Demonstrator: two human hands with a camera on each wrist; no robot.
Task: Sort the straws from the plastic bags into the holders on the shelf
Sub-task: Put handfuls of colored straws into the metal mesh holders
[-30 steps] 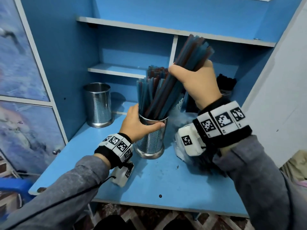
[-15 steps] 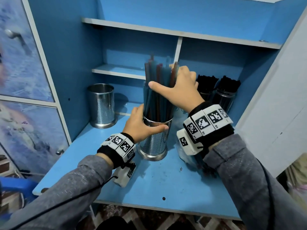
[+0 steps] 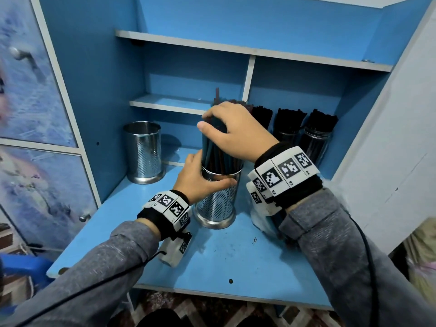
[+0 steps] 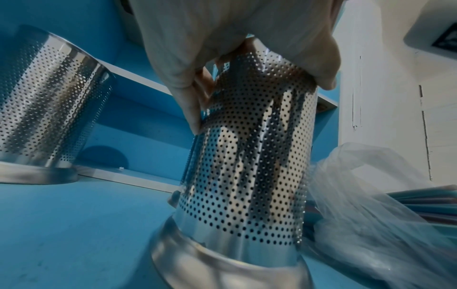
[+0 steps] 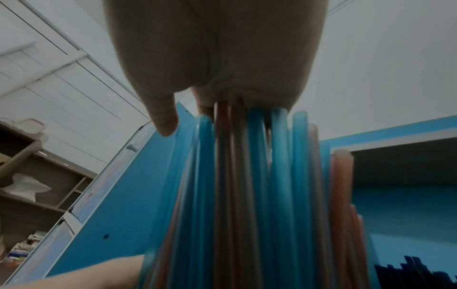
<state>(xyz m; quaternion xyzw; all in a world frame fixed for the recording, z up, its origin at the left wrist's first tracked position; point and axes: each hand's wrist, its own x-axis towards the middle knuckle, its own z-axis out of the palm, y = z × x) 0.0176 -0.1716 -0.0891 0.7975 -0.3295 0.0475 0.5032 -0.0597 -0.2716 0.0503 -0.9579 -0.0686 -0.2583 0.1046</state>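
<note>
Cupboard doors: at the left, with a blurry blue picture on them.
Door knob: small and round, low on the doors.
Rug: patterned, on the floor below.

The perforated metal holder in the left hand is shiny steel, dotted with small holes, its smooth base band mirror-bright. Left of it stands a second holder of the same glossy perforated metal. The straws inside are smooth, translucent plastic, blue and orange. Right of the holder lies a thin, clear, crinkled plastic bag. The shelf board beneath is matt blue laminate, scuffed. The sleeves are grey knit cloth.
</note>
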